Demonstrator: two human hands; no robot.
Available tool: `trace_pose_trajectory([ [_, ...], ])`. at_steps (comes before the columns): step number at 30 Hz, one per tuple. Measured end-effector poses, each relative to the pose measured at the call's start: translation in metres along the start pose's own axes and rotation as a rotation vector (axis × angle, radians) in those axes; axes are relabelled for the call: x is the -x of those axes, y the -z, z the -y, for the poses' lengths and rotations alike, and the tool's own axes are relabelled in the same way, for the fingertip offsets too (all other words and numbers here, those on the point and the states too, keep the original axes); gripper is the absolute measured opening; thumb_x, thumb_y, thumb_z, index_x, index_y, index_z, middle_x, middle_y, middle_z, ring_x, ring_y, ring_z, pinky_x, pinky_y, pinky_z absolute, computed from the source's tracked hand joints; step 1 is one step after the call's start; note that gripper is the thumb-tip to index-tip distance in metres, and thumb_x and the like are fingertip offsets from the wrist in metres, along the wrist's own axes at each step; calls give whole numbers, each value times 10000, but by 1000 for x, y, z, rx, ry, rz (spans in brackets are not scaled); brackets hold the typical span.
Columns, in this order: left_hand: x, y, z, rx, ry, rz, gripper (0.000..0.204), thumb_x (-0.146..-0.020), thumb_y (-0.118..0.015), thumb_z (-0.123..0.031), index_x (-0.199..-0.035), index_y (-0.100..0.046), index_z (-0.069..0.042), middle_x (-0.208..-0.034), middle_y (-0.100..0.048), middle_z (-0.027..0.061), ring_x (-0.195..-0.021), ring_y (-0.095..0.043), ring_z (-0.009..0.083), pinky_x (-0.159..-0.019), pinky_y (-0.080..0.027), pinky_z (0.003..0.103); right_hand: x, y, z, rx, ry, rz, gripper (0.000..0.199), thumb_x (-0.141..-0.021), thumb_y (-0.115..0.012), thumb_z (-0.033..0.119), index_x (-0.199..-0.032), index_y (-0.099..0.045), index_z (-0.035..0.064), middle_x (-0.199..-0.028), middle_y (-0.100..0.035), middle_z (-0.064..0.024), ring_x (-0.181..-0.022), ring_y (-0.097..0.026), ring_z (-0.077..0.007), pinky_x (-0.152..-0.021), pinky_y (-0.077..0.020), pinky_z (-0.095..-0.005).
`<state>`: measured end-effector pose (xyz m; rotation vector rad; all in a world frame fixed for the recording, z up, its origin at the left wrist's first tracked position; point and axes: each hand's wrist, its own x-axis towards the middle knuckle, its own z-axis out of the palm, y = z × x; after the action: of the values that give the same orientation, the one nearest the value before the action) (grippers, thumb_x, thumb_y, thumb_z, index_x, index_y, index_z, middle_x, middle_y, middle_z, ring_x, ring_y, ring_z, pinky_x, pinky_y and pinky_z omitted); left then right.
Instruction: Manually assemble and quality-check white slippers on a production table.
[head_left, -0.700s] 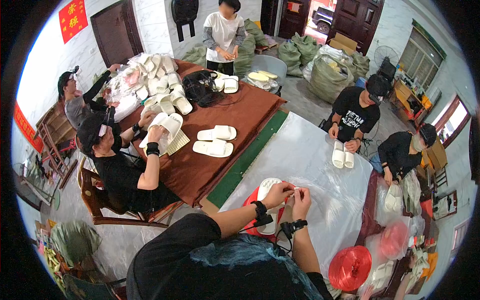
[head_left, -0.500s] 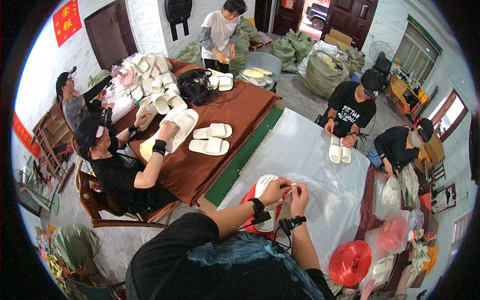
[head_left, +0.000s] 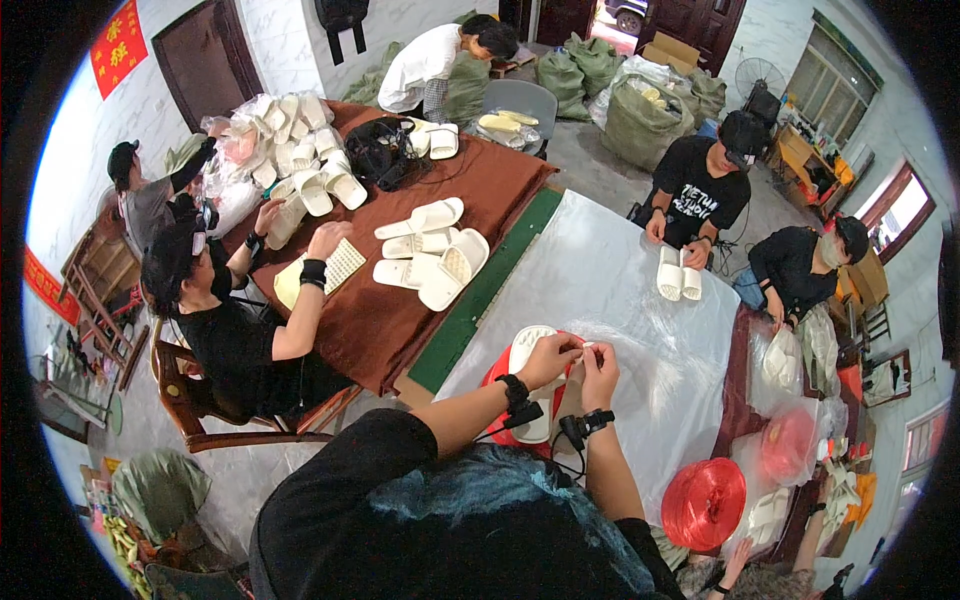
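Slippers [head_left: 455, 268] are now lying on the brown desk [head_left: 355, 342], away from a co-worker's hand [head_left: 328, 238]. Left hand [head_left: 550, 362] and right hand [head_left: 600, 374] are meeting fingertip-to-fingertip beside a white slipper [head_left: 527, 347] on the pale desk [head_left: 640, 285], grip unclear. A clear bag [head_left: 764, 382] is holding more slippers [head_left: 783, 358].

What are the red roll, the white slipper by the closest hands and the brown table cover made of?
The red roll looks like shiny plastic, with glints. The white slipper seems matte, maybe foam or rubber; its textured surface looks moulded. The brown table cover is probably dull cloth, softly wrinkled.
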<state>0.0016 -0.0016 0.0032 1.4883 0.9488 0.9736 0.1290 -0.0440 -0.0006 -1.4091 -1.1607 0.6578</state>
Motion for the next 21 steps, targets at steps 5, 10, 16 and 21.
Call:
trace_pose_trajectory([
  [5, 1, -2, 4, 23, -54, -31, 159, -859, -636, -108, -950, -661, 19, -765, -654, 70, -692, -584, 111, -618, -477, 274, 0, -1, -2, -101, -28, -11, 93, -902, -585, 109, -880, -575, 19, -760, -578, -29, -706, -533, -113, -661, -438, -258],
  [10, 3, -1, -3, -33, -64, -25, 144, -852, -635, -81, -955, -661, 18, -777, -658, 69, -697, -582, 109, -620, -478, 272, 1, 1, -2, -120, -38, 13, 92, -905, -582, 107, -877, -571, 20, -758, -573, -15, -702, -524, -101, -649, -431, -250],
  [16, 1, -1, 2, -22, -10, -17, 141, -850, -632, -72, -949, -660, 25, -793, -665, 76, -695, -585, 119, -628, -479, 276, -1, 2, 4, -29, -18, 43, 101, -906, -583, 112, -877, -569, 17, -762, -567, -14, -707, -517, -98, -645, -427, -248],
  [21, 0, -2, -1, -22, -52, -32, 142, -851, -628, -68, -951, -662, 28, -798, -666, 76, -711, -587, 114, -637, -479, 272, -1, 1, -1, -73, -28, -4, 106, -911, -583, 123, -890, -569, 20, -762, -560, -8, -707, -505, -94, -646, -422, -244],
])
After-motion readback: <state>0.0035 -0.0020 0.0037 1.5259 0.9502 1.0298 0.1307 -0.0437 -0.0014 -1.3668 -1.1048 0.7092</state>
